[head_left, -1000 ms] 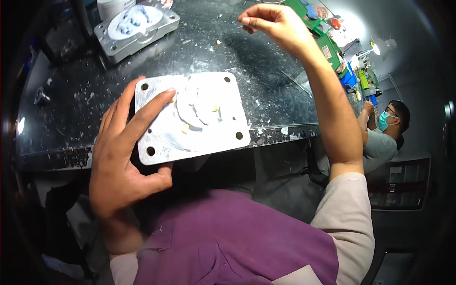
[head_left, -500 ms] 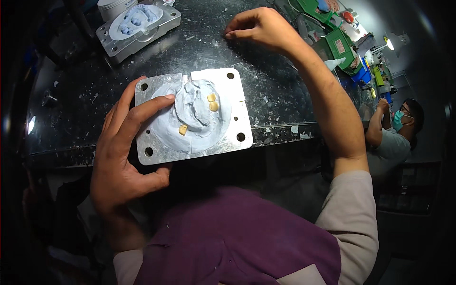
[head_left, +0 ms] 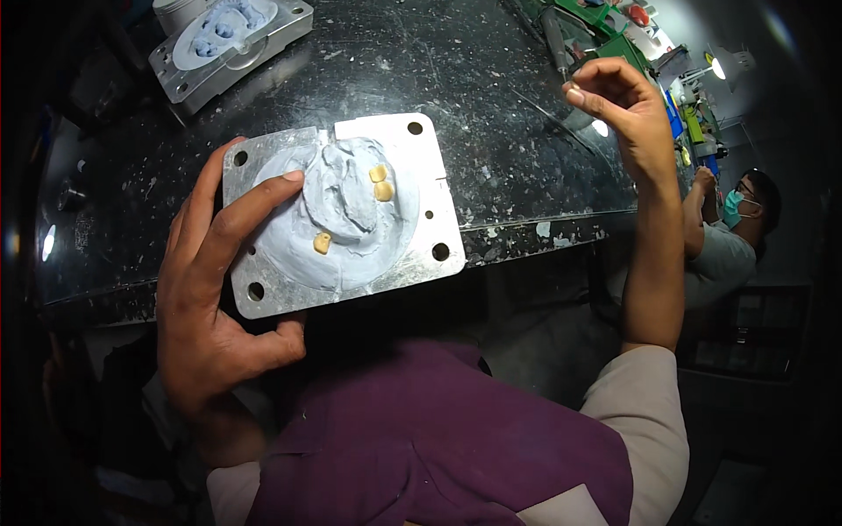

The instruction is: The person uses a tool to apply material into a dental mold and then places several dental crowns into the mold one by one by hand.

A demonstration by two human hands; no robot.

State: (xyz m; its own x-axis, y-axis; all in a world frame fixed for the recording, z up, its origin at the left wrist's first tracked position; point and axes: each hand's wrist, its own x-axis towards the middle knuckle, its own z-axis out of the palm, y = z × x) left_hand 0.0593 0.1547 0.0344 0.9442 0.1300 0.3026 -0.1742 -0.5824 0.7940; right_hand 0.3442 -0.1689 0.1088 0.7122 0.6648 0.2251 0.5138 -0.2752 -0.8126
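Head view: left hand [head_left: 219,289] grips the metal mould plate [head_left: 338,215] at the near edge of the dark surface [head_left: 509,140], fingers spread, index on the grey putty [head_left: 338,219]; three small yellowish teeth [head_left: 382,182] sit in it; right hand [head_left: 618,110] is raised toward the far right corner, fingertips pinching something too small to identify; the plate lies left of and below that hand.

I see open bench [head_left: 491,105] between the metal plate [head_left: 421,254] and the second mould [head_left: 230,42]; green tools [head_left: 605,26] crowd the far right.
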